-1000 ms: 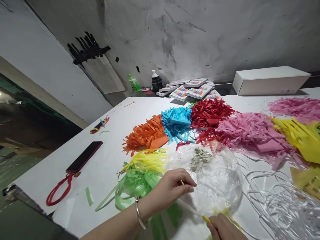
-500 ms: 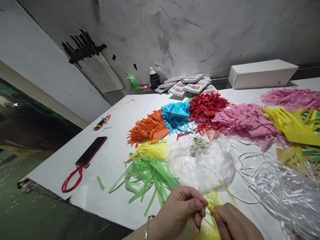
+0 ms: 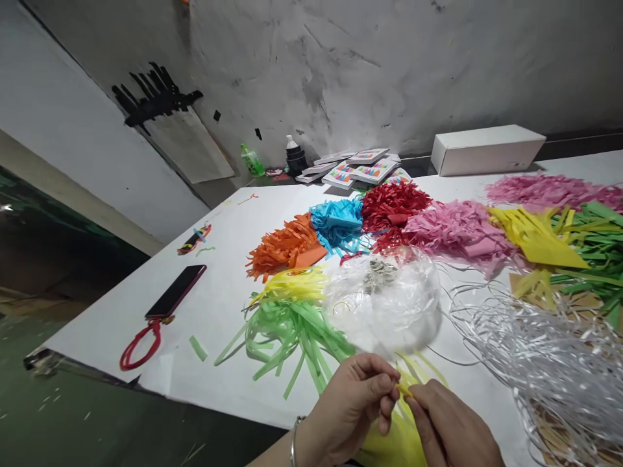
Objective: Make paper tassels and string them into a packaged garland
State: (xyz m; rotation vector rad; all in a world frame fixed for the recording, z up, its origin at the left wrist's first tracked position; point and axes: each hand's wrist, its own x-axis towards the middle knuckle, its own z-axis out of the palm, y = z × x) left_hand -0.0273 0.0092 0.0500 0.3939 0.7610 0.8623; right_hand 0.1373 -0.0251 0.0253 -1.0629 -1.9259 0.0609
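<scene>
Near the table's front edge, my left hand [image 3: 357,402] and my right hand [image 3: 450,425] meet over yellow tissue paper [image 3: 396,441]. Both pinch a thin twisted piece of the yellow paper [image 3: 403,390] between their fingertips. Loose yellow strips spread out behind and below the fingers. A bracelet circles my left wrist. Just beyond the hands lies a clear plastic bag [image 3: 384,318] with small metallic pieces [image 3: 381,274] in it. Green paper strips [image 3: 296,340] and a yellow fringed bunch [image 3: 292,285] lie to its left.
Orange [image 3: 287,246], blue [image 3: 338,224], red [image 3: 394,207] and pink tassels [image 3: 462,233] line the back. White string [image 3: 559,363] is heaped at right. A phone [image 3: 176,292] lies left. Flat packets [image 3: 360,170] and a white box [image 3: 487,150] stand by the wall.
The view has shifted slightly to the right. Between my fingertips the yellow paper is now a narrower twist, and my hands remain close together.
</scene>
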